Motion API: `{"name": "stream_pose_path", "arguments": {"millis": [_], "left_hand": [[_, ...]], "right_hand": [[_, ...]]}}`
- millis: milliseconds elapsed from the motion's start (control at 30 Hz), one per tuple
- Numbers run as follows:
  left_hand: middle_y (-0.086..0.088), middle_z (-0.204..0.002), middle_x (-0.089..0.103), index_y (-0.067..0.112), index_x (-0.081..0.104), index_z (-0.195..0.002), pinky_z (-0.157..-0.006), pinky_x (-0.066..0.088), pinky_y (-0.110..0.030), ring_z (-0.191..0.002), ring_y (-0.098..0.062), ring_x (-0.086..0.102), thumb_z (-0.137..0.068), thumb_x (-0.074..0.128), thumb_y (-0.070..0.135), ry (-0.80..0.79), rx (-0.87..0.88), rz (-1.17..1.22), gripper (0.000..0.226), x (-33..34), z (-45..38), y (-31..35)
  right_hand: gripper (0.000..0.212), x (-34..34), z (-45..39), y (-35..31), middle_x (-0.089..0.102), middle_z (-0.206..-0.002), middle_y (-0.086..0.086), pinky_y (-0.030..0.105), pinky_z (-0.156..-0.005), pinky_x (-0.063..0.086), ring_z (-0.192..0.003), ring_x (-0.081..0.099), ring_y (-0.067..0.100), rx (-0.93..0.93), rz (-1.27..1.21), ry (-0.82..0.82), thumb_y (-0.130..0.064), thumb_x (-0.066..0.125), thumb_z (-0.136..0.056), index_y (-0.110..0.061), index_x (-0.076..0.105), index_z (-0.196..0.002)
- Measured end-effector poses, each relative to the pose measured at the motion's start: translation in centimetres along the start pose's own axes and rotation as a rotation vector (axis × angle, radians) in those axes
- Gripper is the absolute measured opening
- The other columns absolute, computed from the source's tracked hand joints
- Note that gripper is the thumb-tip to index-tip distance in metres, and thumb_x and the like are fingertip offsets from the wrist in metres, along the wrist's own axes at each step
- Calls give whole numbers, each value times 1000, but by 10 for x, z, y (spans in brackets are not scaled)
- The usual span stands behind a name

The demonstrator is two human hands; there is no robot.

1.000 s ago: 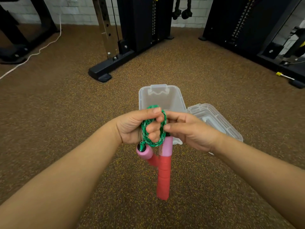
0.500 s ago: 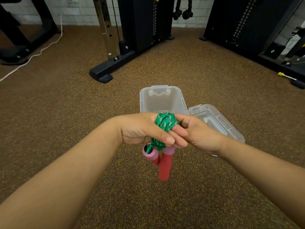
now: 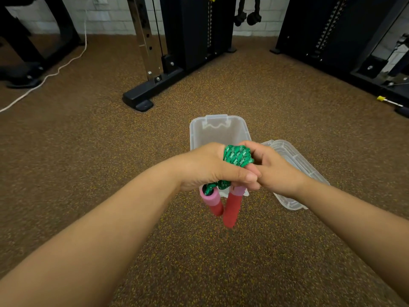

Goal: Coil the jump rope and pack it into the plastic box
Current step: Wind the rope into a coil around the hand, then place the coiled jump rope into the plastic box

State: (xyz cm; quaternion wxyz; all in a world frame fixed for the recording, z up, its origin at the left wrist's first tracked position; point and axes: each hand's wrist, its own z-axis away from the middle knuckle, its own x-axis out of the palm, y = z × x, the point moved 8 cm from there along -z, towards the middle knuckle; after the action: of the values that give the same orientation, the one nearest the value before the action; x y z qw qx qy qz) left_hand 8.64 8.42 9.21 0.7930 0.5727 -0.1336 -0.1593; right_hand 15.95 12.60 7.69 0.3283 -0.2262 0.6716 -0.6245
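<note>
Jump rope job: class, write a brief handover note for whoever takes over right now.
Left hand: closed around the green rope bundle.
Right hand: pinching the bundle's right side.
Both red handles hang below the hands.
Plastic box sits open on the floor beyond the hands; its lid lies to the right.
Done: rope coiled.
Left: place rope and handles in the box; close the lid if wanted.

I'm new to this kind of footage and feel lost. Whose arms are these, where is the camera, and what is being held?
There is no machine: a person wears a camera on the head, looking down at their own arms. The left hand and right hand together grip a bundle of green rope; its two red and pink handles hang below. On the speckled gym floor beyond the hands sits an open clear plastic box, its lid lying beside it to the right. Black exercise machines stand behind.
</note>
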Motion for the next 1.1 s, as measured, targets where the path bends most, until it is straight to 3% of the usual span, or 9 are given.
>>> {"name": "stream_pose_path", "arguments": {"millis": [167,233,367,467,567,667,800,933,1100], "left_hand": [[-27,-103,66,-1,65,-99,-70,55,-18,-89,-17,69,-83,60,-10,-162,-17,-62,19,9,8,-2],[-22,-92,68,-1,69,-91,-72,55,-20,-82,-17,69,-78,65,-11,-110,-30,-50,17,3,7,-3],[-9,-69,70,-2,67,-80,-67,56,-22,-63,-14,67,-73,69,-10,-42,-40,39,11,-2,2,-3],[-15,-80,70,-5,67,-89,-75,55,-26,-72,-18,66,-71,73,-6,73,0,68,20,-19,-2,-3],[-23,-102,67,-8,62,-108,-85,54,-32,-88,-23,65,-75,70,-6,188,9,-17,34,-38,-5,-11],[-19,-101,64,-1,61,-107,-94,48,-44,-91,-22,60,-84,62,-4,270,49,-160,24,-44,-9,-11],[-17,-99,66,29,59,-95,-85,50,-47,-89,-22,59,-91,55,9,489,173,-254,21,-58,-10,5],[5,-86,61,34,53,-87,-74,47,-33,-79,-9,55,-94,51,13,622,243,-318,22,-66,-10,14],[1,-96,61,24,52,-102,-81,47,-32,-87,-11,56,-94,51,19,729,282,-262,9,-70,-13,17]], "right_hand": [[23,6,8,2,63,-80,-3,19,-66,48,-74,57,7,-1,10,-70,-3,61,-73,-13,57,-93],[21,5,7,-2,61,-79,0,25,-66,47,-73,55,7,-52,163,-24,-16,67,-74,-16,57,-92],[12,5,7,-21,54,-71,-16,11,-58,38,-68,53,-4,-208,607,75,-48,46,-81,-37,46,-86],[19,0,5,-6,65,-85,2,38,-73,53,-82,63,16,-83,413,76,-42,49,-84,-29,54,-97],[25,0,9,7,64,-97,11,57,-81,50,-93,62,31,0,356,42,-43,51,-85,-27,53,-103],[5,-3,7,8,60,-88,5,47,-73,52,-78,59,19,8,369,93,-33,49,-92,-30,50,-96],[15,-14,-5,-14,52,-77,4,24,-54,46,-59,50,5,-48,201,289,-11,47,-96,-26,50,-93],[18,-15,-14,-18,58,-92,5,31,-62,49,-76,54,13,-34,-4,453,-9,45,-95,-24,54,-101],[30,-18,-23,-21,62,-111,3,28,-87,51,-98,59,11,-90,-174,575,-1,44,-91,-19,56,-112]]}}
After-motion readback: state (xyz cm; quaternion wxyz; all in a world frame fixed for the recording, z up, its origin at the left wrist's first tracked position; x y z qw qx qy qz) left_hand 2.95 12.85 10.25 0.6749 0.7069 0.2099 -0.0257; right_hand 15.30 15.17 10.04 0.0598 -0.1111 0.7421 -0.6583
